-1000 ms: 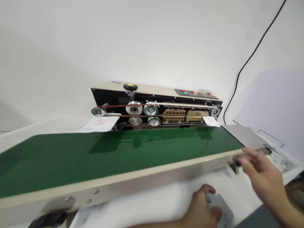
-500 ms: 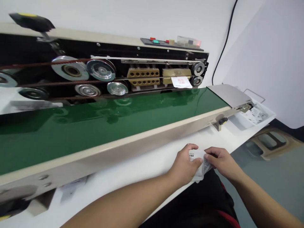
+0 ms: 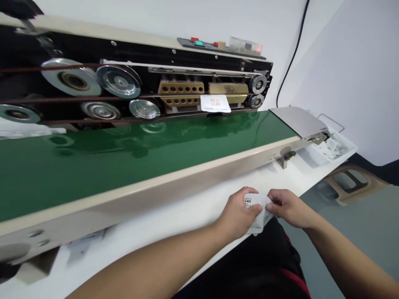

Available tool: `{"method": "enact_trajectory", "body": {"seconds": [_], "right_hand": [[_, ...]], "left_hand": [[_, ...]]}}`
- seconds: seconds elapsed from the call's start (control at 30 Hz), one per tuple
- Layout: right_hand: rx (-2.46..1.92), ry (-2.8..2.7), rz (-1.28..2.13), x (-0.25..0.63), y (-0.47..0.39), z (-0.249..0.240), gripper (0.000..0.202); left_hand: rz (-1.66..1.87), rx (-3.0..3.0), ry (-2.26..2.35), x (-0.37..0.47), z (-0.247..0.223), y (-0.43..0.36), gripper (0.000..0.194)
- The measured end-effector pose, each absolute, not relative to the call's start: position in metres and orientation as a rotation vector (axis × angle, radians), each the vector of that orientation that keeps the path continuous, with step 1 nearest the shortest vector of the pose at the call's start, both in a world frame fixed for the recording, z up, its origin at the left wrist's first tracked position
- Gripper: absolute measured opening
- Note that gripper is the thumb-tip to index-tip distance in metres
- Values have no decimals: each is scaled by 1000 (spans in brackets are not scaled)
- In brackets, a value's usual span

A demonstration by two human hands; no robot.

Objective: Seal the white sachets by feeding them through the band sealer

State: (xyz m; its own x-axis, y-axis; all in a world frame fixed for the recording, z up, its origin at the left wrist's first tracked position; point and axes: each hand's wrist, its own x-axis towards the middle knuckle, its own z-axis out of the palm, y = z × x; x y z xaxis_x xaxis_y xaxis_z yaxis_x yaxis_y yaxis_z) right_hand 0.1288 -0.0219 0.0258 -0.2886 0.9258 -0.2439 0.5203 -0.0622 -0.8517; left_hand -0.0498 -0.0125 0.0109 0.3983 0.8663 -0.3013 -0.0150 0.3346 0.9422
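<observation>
Between thumb and fingers, my left hand [image 3: 241,214] grips a white printed sachet [image 3: 256,220] at the front edge of the white table. My right hand [image 3: 282,207] pinches the corner of a second printed sachet [image 3: 267,211] just to its right, partly behind the first one. Up at the sealing machine [image 3: 149,52], another white sachet with red print [image 3: 215,103] hangs from the band in front of the brass blocks [image 3: 181,94], above the green conveyor belt [image 3: 156,155].
A white bin [image 3: 346,153] holding several sachets stands past the conveyor's right end. The conveyor's metal side rail [image 3: 174,182] runs beyond my hands. A black cable [image 3: 294,54] hangs on the wall. A stool [image 3: 352,180] stands at the right.
The red-printed sachet has moved left along the machine, from the right brass block toward the left one. Both hands keep their hold on the sachets. The view has shifted slightly.
</observation>
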Motion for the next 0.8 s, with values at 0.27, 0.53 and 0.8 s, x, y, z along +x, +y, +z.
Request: {"method": "enact_trajectory", "body": {"seconds": [0.27,0.53,0.8], "right_hand": [[-1640,-1819,888,159,-23,48,26],[-1483,-1889,181,177,-52,121,23],[-1183,-1944,-892,172,15,147,16]], "left_hand": [[729,1160,999,-52,4,-12,17],[705,1131,999,-51,6,-11,16],[782,1240,1039,-47,-6,-9,18]]}}
